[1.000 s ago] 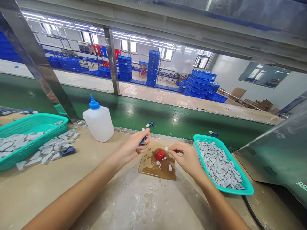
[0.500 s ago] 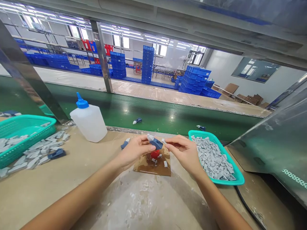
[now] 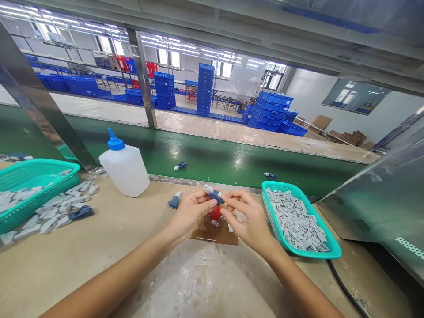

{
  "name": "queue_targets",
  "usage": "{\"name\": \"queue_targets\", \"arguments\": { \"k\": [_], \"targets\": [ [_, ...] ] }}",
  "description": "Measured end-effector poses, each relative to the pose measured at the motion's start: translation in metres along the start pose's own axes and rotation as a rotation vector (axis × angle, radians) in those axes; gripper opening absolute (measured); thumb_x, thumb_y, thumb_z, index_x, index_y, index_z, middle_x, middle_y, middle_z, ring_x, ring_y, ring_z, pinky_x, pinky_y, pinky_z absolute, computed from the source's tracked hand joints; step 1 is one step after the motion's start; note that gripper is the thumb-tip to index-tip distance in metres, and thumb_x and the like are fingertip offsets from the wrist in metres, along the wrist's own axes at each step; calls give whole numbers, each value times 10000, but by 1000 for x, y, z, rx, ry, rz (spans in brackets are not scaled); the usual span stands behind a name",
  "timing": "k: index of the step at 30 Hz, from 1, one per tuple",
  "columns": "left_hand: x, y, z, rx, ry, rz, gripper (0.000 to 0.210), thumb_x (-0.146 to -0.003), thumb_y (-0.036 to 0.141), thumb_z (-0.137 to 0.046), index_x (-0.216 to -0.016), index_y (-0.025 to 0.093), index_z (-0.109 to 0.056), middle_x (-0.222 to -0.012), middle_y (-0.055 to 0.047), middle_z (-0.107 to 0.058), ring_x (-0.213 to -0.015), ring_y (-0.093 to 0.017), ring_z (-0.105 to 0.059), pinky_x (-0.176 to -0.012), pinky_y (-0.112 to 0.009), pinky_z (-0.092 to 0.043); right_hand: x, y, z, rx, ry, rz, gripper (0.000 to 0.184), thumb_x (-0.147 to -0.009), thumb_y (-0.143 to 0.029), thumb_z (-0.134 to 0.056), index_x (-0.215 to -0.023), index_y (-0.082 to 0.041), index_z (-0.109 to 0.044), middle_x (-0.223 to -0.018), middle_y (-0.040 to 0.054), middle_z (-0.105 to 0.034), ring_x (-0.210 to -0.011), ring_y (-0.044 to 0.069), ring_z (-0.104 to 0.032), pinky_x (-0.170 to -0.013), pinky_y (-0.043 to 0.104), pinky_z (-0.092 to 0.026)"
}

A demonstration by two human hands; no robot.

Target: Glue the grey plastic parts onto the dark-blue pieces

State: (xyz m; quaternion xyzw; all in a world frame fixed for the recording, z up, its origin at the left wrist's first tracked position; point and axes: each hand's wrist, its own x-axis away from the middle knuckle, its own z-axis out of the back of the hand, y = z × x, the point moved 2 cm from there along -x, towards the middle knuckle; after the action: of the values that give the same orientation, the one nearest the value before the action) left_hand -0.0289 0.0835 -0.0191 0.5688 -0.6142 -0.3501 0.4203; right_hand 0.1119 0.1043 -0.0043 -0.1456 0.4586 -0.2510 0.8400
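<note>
My left hand (image 3: pixel 188 212) pinches a dark blue plastic part (image 3: pixel 216 197) with a pale grey piece (image 3: pixel 208 188) at its upper left end. Against the other end of the part, my right hand (image 3: pixel 250 217) presses a small whitish plastic piece (image 3: pixel 220 194), mostly hidden by its fingers. Below both hands lies a wet brown plate (image 3: pixel 215 237) with a red object (image 3: pixel 216 213) and a few small pale pieces on it. Left of the plate, another blue part (image 3: pixel 173 202) with a whitish tip rests on the table.
A green basket (image 3: pixel 331 252) of small grey pieces stands at right, another green basket (image 3: pixel 71 170) at left beside loose grey pieces (image 3: pixel 49 216). A white bottle (image 3: pixel 127 172) with a blue nozzle stands behind. Blue parts (image 3: pixel 180 166) lie on the green conveyor (image 3: pixel 225 154).
My right hand has moved left, bringing the small whitish piece against the blue part in my left hand. The blue parts on the conveyor have shifted left.
</note>
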Motion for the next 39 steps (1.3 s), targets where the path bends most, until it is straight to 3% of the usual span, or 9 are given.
{"name": "queue_targets", "arguments": {
  "k": [8, 11, 14, 18, 22, 27, 31, 35, 39],
  "targets": [
    [-4, -3, -13, 79, 84, 13, 256, -665, 213, -632, -905, 143, -575, -877, -62, -671, -849, -157, -608, -843, -296, -434, 5, -3, -12, 73, 1, 54, 293, -789, -78, -414, -987, -177, -606, -927, 95, -573, -856, 157, -560, -731, 283, -494],
    [-26, -2, -9, -17, 117, -6, 233, -720, 207, -558, -940, 136, -527, -859, -79, -667, -800, -146, -617, -820, -298, -449, -5, 9, 5, 83, 12, -47, 225, -764, -111, -452, -869, -178, -639, -870, 68, -611, -805, 147, -579, -725, 271, -486],
    [-67, 5, 6, -441, 227, -166, 229, -782, 209, -439, -999, 142, -466, -932, -98, -647, -812, -142, -615, -796, -298, -454, -13, 41, 43, 271, 76, -272, 189, -757, -154, -478, -836, -164, -649, -832, 59, -640, -762, 156, -588, -691, 268, -471],
    [-123, 15, 36, -921, 425, -224, 240, -770, 171, -409, -997, 138, -477, -979, -145, -621, -894, -216, -590, -804, -351, -419, -2, 94, 85, 693, -294, -661, 239, -766, -163, -463, -910, -150, -653, -975, 92, -645, -903, 205, -575, -745, 266, -425],
    [-150, 20, 55, -1130, 487, -244, 342, -710, 93, -454, -1050, 107, -486, -1003, -203, -599, -1021, -297, -517, -856, -394, -355, 14, 122, 93, 764, -437, -721, 267, -644, -16, -499, -824, -97, -679, -885, 155, -665, -879, 260, -590, -702, 274, -410],
    [-156, 21, 68, -1309, 533, -245, 378, -705, 150, -506, -1081, 119, -518, -1159, -213, -520, -1189, -326, -355, -952, -415, -243, 19, 127, 79, 770, -533, -679, 342, -570, 75, -455, -781, -74, -680, -860, 175, -665, -866, 257, -594, -683, 262, -394],
    [-145, 34, 100, -1353, 755, -188, 388, -733, 197, -469, -1118, 159, -498, -1382, -186, -248, -1292, -373, -16, -965, -524, -114, 18, 131, 79, 767, -498, -706, 292, -572, 60, -457, -702, -83, -676, -764, 161, -669, -757, 237, -606, -613, 254, -378],
    [-130, 47, 132, -1280, 948, -49, 267, -721, 131, -409, -939, 106, -562, -1227, -270, -373, -1207, -444, -210, -847, -599, -208, 19, 132, 82, 742, -406, -726, 266, -565, 35, -467, -621, -128, -670, -638, 101, -655, -658, 196, -594, -588, 238, -363],
    [-123, 55, 130, -1198, 966, -86, 198, -694, 118, -417, -836, 97, -553, -1142, -264, -405, -1160, -429, -286, -860, -593, -218, 13, 125, 86, 688, -283, -701, 283, -635, -20, -429, -693, -126, -684, -627, 87, -646, -641, 186, -584, -592, 246, -381]
  ]
}}
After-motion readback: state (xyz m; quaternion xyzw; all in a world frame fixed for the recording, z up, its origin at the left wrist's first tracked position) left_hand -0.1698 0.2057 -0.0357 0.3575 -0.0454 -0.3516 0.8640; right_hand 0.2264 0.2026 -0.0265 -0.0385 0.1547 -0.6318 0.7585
